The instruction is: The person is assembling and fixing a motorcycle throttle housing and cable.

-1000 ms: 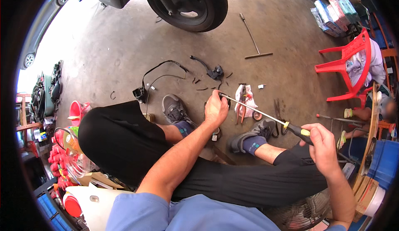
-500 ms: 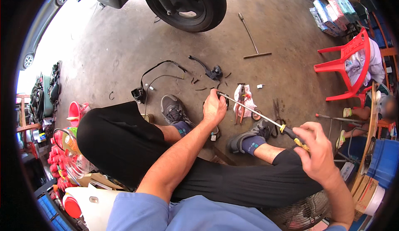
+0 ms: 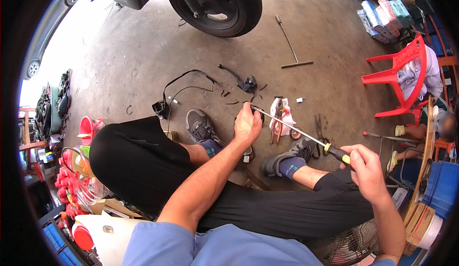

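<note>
A long screwdriver (image 3: pixel 304 131) with a black and yellow handle slants between my hands. Its handle end lies in the closed fingers of my right hand (image 3: pixel 367 175), above my right thigh. My left hand (image 3: pixel 248 125) is closed around a small black part (image 3: pixel 258 110), mostly hidden by the fingers. The screwdriver's tip meets this part. On the floor just beyond are a black brake lever assembly (image 3: pixel 246 83) and a black switch unit (image 3: pixel 160 108) with a cable. Pliers (image 3: pixel 279 125) lie on a white cloth (image 3: pixel 288 117), near scissors (image 3: pixel 320 134) and a roll of tape (image 3: pixel 295 132).
A scooter's front wheel (image 3: pixel 217 8) stands ahead. A T-handle wrench (image 3: pixel 289 43) lies on the concrete. To the right are a red plastic chair (image 3: pixel 401 72), stacked tissue packs (image 3: pixel 382 18) and a seated person's feet (image 3: pixel 396 144). A fan (image 3: pixel 346 247) stands behind my right leg.
My right hand's fingers, looser and more spread before, have closed around the screwdriver's handle end. The handle has turned a little. My left hand stays in place.
</note>
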{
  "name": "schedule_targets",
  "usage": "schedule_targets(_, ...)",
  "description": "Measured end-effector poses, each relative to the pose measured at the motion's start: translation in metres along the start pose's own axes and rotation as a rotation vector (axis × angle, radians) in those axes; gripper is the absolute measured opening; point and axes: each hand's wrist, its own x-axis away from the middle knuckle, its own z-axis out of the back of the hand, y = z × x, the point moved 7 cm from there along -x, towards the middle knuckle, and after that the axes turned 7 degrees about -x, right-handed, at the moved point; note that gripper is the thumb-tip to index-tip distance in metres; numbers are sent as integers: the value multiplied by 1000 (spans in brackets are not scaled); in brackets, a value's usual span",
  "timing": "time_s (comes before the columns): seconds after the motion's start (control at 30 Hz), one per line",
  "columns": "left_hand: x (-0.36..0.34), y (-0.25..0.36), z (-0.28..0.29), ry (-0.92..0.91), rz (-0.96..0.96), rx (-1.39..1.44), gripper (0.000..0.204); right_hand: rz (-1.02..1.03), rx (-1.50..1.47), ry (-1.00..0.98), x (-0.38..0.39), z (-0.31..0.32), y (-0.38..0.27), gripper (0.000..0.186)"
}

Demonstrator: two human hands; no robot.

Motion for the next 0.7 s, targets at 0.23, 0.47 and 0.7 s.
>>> schedule_targets(0.23, 1, 0, 1, -3, 7, 2, 37, 319, 587, -53, 4, -16, -28, 34)
schedule_targets(0.47, 0, 1, 3, 23, -16, 14, 35, -630, -734, -92, 13, -24, 39, 37)
schedule_targets(0.7, 0, 5, 5, 15, -27, 10, 34, -486, -581, -43, 6, -16, 37, 26)
